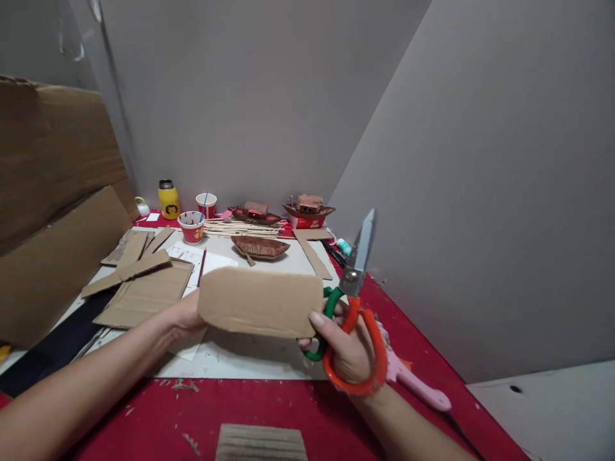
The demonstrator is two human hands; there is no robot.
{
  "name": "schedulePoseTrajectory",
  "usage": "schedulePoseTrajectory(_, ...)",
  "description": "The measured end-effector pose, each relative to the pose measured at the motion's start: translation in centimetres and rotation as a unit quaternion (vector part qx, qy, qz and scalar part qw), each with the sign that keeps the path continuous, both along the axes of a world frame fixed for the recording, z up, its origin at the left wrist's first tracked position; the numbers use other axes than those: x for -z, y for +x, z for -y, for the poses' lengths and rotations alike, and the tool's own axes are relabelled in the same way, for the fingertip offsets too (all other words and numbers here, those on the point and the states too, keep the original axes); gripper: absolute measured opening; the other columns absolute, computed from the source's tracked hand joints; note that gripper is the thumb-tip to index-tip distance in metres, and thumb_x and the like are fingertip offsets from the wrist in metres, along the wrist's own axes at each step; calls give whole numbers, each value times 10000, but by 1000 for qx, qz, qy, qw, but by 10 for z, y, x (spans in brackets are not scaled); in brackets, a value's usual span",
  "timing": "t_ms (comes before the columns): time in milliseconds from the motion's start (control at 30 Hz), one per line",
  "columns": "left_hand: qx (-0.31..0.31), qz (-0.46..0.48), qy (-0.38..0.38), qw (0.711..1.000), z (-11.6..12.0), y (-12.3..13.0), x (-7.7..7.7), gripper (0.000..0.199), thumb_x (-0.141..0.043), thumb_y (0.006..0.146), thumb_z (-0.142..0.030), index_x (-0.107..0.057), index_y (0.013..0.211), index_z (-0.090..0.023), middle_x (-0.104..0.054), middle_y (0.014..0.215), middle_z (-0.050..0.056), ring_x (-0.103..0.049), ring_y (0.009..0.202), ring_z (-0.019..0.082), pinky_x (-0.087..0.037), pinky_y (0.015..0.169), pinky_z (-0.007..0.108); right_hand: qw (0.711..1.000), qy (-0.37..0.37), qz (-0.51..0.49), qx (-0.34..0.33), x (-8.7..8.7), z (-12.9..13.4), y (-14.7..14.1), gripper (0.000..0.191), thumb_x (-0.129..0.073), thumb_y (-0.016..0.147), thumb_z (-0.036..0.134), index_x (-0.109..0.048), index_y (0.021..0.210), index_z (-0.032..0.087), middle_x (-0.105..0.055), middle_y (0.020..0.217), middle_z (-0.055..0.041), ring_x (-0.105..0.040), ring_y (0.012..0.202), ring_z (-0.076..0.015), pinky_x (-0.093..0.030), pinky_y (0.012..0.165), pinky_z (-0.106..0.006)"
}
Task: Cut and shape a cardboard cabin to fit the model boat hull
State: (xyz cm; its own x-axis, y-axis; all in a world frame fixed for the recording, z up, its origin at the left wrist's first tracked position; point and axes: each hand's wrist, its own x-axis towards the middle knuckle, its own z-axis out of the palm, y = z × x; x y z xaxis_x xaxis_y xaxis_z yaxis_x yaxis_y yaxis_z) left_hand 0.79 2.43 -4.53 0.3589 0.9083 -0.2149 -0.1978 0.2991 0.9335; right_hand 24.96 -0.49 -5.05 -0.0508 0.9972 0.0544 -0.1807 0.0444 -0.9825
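A flat piece of cardboard (262, 302), its left corners cut off, is held up in front of me. My left hand (188, 314) grips its left end, with the fingers hidden behind it. The thumb of my right hand (353, 351) presses on the lower right corner. That same hand carries scissors (356, 274) with one green and one orange handle, looped around the fingers. The blades look closed and point up, away from the cardboard. Beyond the piece, a small brown model boat hull (261, 248) rests on the white board (230, 362).
Cardboard scraps (144, 288) lie at left beside a large cardboard box (57, 211). Paper cups (193, 232), a yellow bottle (168, 200), wooden sticks (240, 228) and two model boats (310, 206) line the back. A pink-handled tool (423, 387) lies right.
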Motion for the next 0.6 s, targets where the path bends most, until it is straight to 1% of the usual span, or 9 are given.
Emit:
schedulePoseTrajectory(67, 92, -3, 13, 996, 10, 13, 5, 357, -844, 632, -287, -752, 951, -155, -758, 922, 107, -686, 864, 243, -538, 698, 310, 1000, 14, -4, 27, 2, -2, -4, 478, -799, 653, 553, -634, 919, 192, -718, 831, -64, -641, 513, -182, -575, 455, -319)
schedulePoseTrajectory(100, 146, 14, 33, 989, 16, 21, 6, 370, -824, 674, -271, -743, 1018, -163, -747, 1018, 115, -667, 979, 249, -529, 806, 328, 999, 22, 1, 26, 4, -2, -7, 464, -783, 675, 557, -642, 924, 191, -723, 826, -72, -646, 515, -194, -579, 469, -334)
schedulePoseTrajectory(133, 175, 39, 58, 982, 23, 29, 6, 394, -817, 695, -267, -730, 1067, -170, -728, 1099, 114, -635, 1070, 249, -494, 913, 340, 999, 28, 11, 19, 6, -1, -10, 433, -759, 710, 555, -648, 914, 190, -722, 788, -72, -649, 519, -206, -579, 487, -344)
schedulePoseTrajectory(167, 165, 63, 77, 981, 29, 36, 5, 387, -801, 728, -278, -721, 1093, -175, -712, 1141, 106, -613, 1112, 240, -453, 982, 340, 999, 30, 24, 6, 9, 1, -12, 397, -733, 747, 548, -649, 896, 189, -714, 732, -66, -653, 527, -215, -578, 508, -348)
schedulePoseTrajectory(267, 92, 126, 43, 987, 38, 48, -2, 293, -673, 860, -378, -726, 1043, -155, -742, 998, 102, -666, 924, 210, -495, 900, 339, 997, 26, 52, -48, 17, 9, -19, 342, -705, 798, 516, -614, 839, 189, -689, 664, -48, -665, 572, -210, -570, 570, -327)
schedulePoseTrajectory(333, 6, 145, 12, 989, 37, 46, -9, 276, -677, 859, -362, -719, 1033, -152, -751, 958, 95, -679, 853, 202, -528, 828, 323, 995, 11, 55, -78, 20, 13, -19, 346, -717, 798, 502, -573, 838, 190, -678, 694, -31, -636, 548, -164, -543, 547, -281)
schedulePoseTrajectory(433, -123, 150, 14, 981, 29, 34, -25, 302, -765, 781, -249, -702, 1069, -184, -750, 1020, 55, -687, 902, 180, -546, 838, 278, 994, -9, 53, -95, 27, 13, -13, 356, -693, 825, 509, -540, 875, 192, -572, 595, 35, -513, 455, -101, -426, 437, -208)
schedulePoseTrajectory(500, -149, 154, 26, 976, 25, 25, -35, 306, -776, 764, -223, -703, 1060, -189, -748, 1014, 44, -692, 888, 180, -570, 819, 290, 994, -5, 49, -100, 32, 10, -7, 373, -630, 861, 547, -536, 917, 191, -466, 534, 74, -418, 416, -83, -369, 419, -204)
schedulePoseTrajectory(600, -149, 156, 47, 975, 22, 15, -48, 217, -791, 739, -225, -722, 933, -157, -749, 928, 56, -700, 816, 196, -598, 729, 300, 989, 30, 27, -139, 37, 4, -3, 496, -541, 853, 669, -529, 979, 189, -406, 604, 75, -339, 457, -75, -368, 474, -228)
